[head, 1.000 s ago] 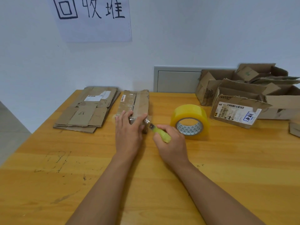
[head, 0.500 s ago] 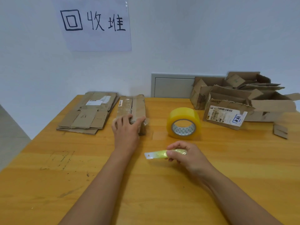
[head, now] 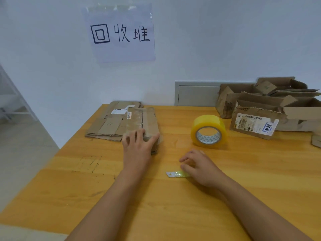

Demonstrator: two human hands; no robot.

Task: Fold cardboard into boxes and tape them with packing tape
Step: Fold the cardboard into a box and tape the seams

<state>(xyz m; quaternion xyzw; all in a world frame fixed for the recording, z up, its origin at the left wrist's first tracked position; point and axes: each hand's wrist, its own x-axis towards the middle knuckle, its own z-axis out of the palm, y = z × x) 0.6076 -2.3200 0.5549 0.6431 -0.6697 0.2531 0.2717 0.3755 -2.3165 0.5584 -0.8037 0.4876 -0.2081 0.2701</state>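
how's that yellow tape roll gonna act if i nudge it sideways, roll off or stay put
The tape roll stands on its curved edge on the table, core hole facing the camera, so a sideways nudge would probably set it rolling. A push along its axis might tip it flat instead. It looks wide and nearly full, so likely fairly heavy for its size.

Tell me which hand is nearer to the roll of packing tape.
Right. The right hand sits just in front of the tape roll, over the small cutter. The left hand is farther away to the roll's left, resting on the taped cardboard.
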